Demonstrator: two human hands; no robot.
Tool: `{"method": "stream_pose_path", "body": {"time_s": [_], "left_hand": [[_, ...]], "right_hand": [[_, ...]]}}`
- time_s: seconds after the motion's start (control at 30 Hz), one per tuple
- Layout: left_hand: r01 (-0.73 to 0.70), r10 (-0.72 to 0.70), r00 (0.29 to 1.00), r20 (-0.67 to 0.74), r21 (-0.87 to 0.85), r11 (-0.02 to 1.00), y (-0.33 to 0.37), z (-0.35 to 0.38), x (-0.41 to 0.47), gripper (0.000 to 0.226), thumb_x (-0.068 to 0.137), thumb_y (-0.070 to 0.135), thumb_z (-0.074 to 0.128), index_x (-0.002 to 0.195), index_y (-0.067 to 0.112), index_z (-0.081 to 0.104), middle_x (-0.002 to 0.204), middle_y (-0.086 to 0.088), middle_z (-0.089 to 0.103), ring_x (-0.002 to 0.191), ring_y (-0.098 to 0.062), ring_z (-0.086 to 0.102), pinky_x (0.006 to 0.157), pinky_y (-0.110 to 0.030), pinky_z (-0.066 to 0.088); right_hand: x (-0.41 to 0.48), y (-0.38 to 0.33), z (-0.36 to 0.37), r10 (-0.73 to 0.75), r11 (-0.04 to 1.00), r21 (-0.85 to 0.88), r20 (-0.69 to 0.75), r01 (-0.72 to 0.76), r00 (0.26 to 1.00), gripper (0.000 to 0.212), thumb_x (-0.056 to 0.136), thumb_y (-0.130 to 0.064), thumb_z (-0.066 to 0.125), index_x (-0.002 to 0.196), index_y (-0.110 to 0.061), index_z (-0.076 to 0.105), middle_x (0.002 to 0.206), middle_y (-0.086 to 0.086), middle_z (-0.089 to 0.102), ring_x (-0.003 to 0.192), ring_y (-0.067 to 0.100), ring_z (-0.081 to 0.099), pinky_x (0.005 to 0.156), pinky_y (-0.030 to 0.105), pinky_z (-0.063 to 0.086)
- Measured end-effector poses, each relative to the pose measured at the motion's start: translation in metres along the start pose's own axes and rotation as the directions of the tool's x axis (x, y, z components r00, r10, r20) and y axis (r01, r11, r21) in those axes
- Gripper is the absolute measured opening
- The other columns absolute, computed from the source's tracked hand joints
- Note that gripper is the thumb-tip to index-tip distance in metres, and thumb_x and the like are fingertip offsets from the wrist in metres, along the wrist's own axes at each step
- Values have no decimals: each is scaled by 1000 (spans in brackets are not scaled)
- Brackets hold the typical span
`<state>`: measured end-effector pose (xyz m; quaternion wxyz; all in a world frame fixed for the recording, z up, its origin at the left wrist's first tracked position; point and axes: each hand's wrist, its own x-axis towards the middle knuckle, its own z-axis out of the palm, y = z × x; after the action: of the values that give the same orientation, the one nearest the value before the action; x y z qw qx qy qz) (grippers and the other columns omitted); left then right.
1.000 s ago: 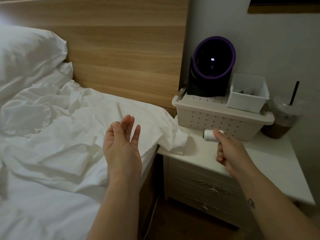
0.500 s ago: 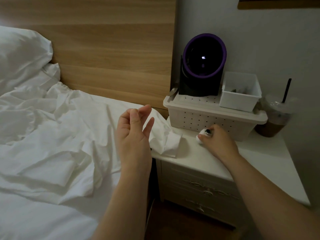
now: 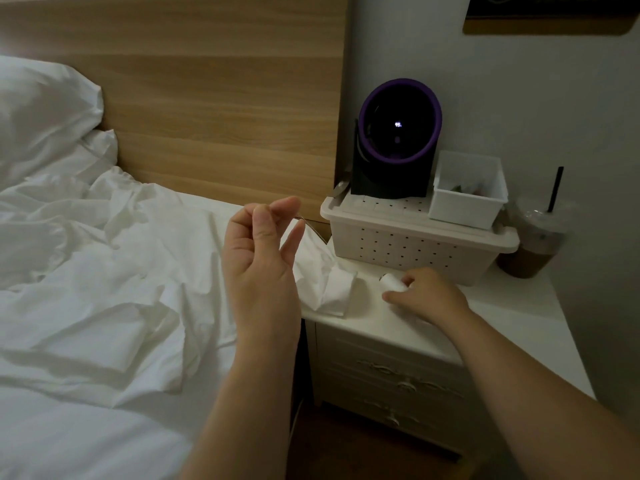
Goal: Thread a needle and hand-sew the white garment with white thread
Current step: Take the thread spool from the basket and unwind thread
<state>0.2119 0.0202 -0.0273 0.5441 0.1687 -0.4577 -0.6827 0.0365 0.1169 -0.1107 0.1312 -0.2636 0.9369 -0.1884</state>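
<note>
Small white thread spool (image 3: pixel 393 283), centre-right, sits within curled fingers of the right hand (image 3: pixel 427 299) while the left hand (image 3: pixel 261 258) pinches what seems a thin needle (image 3: pixel 300 219); threading next needs a freed end.

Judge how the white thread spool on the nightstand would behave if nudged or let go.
The thread spool looks small and cylindrical and seems to lie on its side, so it would probably roll on the smooth nightstand top. It is likely light: the right hand handles it with fingertips only. The wound thread probably adds friction, so it should not slip in the grip.
</note>
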Motion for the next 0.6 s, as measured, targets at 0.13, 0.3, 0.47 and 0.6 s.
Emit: {"method": "stream_pose_path", "body": {"time_s": [0.13, 0.3, 0.47, 0.6], "left_hand": [[13, -17, 995, -102, -40, 999, 5, -4, 0, 21, 104, 20, 37, 92, 18, 54, 101, 8, 70, 105, -10, 67, 91, -33, 55], [99, -87, 972, -218, 44, 994, -2, -7, -3, 17, 103, 27, 39, 99, 23, 55, 145, 7, 44, 105, 0, 65, 94, -32, 54], [68, -107, 991, 77, 401, 914, -18, -2, -25, 14, 100, 27, 40, 92, 25, 51, 109, 16, 67, 101, 5, 61, 86, -21, 51], [-61, -115, 964, 242, 616, 785, -26, 6, -37, 15, 102, 26, 35, 91, 33, 42, 92, 15, 64, 84, 5, 62, 67, -11, 48]], "right_hand": [[-15, -10, -10, -9, 672, 734, 138, -96, 990, 21, 90, -33, 58, 81, -15, 56, 63, -3, 44, 54, 11, 36, 53, 25, 28], [-46, -16, -26, -206, 212, 962, 217, -173, 954, 22, 93, -29, 45, 82, -11, 43, 55, -4, 21, 45, 8, 20, 47, 22, 24], [-64, -28, -38, -374, 329, 944, 142, -12, 917, 31, 80, -37, 60, 89, -11, 45, 52, -7, 26, 47, 8, 24, 46, 20, 28], [-73, -34, -41, -430, 484, 865, 103, 133, 897, 30, 80, -40, 62, 82, -10, 57, 51, -11, 37, 50, 7, 31, 50, 21, 30]]}}
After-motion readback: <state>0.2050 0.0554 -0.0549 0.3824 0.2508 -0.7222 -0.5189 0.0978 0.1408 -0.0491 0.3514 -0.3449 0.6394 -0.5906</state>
